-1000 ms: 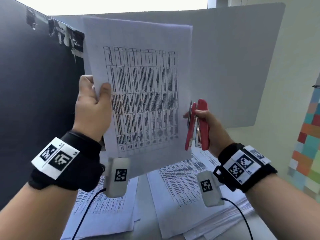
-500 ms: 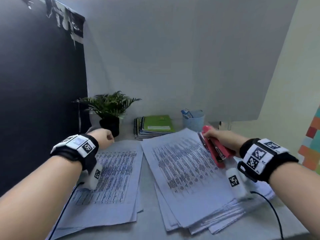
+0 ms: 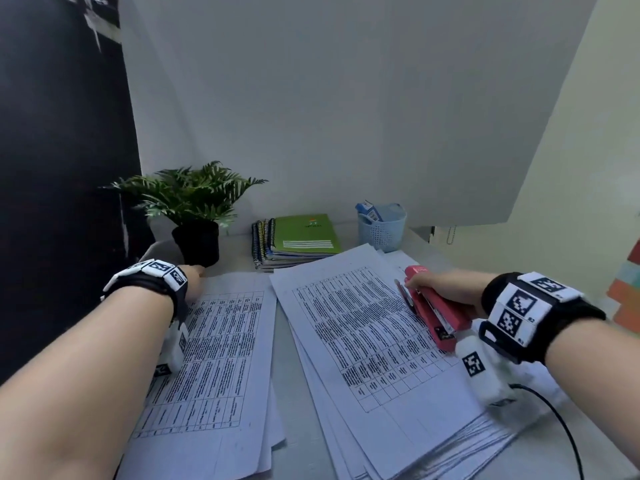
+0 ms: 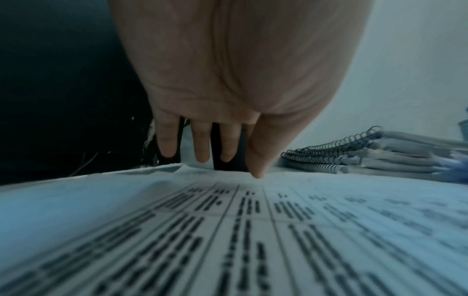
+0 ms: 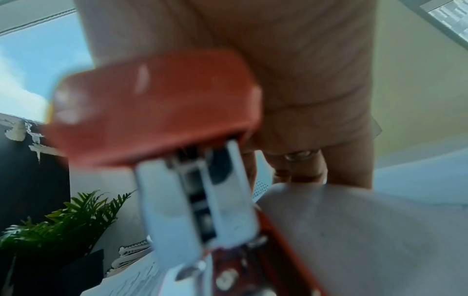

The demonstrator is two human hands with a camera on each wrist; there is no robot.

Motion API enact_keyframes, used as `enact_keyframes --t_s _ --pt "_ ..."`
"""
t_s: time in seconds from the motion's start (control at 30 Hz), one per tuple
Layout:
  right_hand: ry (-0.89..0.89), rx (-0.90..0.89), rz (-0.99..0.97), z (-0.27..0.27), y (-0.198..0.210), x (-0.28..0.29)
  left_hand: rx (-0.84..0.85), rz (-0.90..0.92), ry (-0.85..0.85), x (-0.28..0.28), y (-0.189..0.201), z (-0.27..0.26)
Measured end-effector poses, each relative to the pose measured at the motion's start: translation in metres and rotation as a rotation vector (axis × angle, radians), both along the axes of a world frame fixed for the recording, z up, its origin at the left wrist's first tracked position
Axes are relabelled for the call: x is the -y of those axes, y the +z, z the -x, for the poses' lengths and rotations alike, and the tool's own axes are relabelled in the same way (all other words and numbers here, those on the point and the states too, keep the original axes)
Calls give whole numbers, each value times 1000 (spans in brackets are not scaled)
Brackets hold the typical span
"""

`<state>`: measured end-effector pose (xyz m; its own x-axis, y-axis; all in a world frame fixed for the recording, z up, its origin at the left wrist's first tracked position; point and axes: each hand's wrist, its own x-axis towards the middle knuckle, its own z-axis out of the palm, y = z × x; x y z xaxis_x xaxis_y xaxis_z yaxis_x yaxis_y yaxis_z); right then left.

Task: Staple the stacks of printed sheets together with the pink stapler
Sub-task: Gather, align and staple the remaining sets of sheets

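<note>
Two stacks of printed sheets lie on the desk: a left stack (image 3: 214, 358) and a larger, fanned right stack (image 3: 374, 341). My left hand (image 3: 194, 273) is at the far edge of the left stack. In the left wrist view its fingers (image 4: 201, 148) hang straight down past that edge and the thumb tip (image 4: 257, 173) touches the top sheet (image 4: 253, 220). My right hand (image 3: 440, 289) grips the pink stapler (image 3: 433, 308) over the right side of the right stack. The stapler's nose points away from me and its jaws stand slightly apart. Up close, the stapler (image 5: 152, 112) fills the right wrist view.
A potted fern (image 3: 194, 216), a pile of spiral notebooks (image 3: 298, 237) and a pale blue basket (image 3: 382, 226) line the back of the desk. A black panel (image 3: 52, 168) closes the left side and a white board (image 3: 346, 98) stands behind. A black cable (image 3: 561, 420) trails from my right wrist.
A second ago my left hand held a set of sheets upright with the stapler at its right edge. Both hands have since come down, and the left hand now touches the left stack.
</note>
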<state>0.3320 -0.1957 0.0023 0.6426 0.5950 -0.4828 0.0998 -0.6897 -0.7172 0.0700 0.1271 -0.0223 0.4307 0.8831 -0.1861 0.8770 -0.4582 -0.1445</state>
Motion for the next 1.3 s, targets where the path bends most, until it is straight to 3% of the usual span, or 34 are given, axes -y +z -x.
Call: enact_keyframes --t_s 0.3,0.53,0.77,1.3 --pt "4 22 30 -1 -1 -1 -37 -1 54 2 -7 -5" --pt "10 62 45 -3 -2 -2 -174 16 34 -2 7 2" --pt "19 79 44 -2 -1 -1 -59 -25 68 0 4 10" --pt "18 59 70 -9 -8 -6 -67 27 187 6 13 15"
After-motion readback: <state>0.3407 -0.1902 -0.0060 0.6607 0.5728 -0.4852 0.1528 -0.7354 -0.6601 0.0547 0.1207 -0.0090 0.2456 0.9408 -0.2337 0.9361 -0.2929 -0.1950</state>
